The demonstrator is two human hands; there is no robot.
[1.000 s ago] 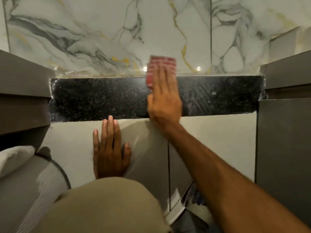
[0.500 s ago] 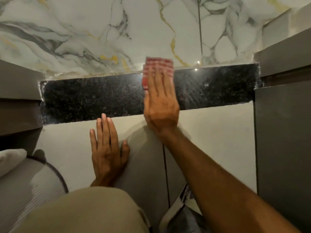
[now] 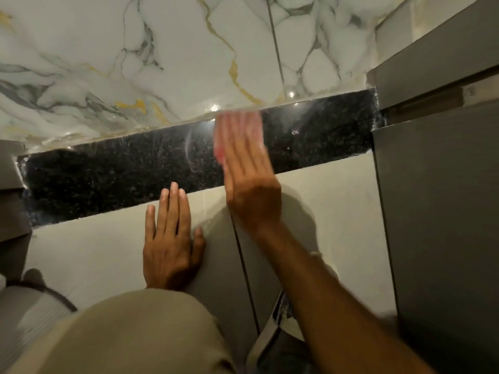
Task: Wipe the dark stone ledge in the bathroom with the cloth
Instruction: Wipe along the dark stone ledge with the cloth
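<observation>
The dark speckled stone ledge [image 3: 108,174] runs across the view between a marble wall and a pale tiled front. A red and white checked cloth [image 3: 237,122], blurred by motion, lies on the ledge right of its middle. My right hand [image 3: 248,182] presses flat on the cloth, fingers stretched over it. My left hand [image 3: 170,238] rests flat, fingers together, on the pale tile just below the ledge, holding nothing. Faint wipe streaks show on the stone left of the cloth.
White marble wall [image 3: 162,63] with grey and gold veins rises behind the ledge. Grey cabinets flank it at right [image 3: 437,211] and left [image 3: 10,184]. A ribbed grey seat or lid [image 3: 29,314] sits at lower left. My beige-clad knee [image 3: 135,336] fills the bottom.
The view has tilted and shifted, so the ledge now slopes up to the right. My right hand and the cloth are blurred, sliding along the ledge. My left hand stays on the tile.
</observation>
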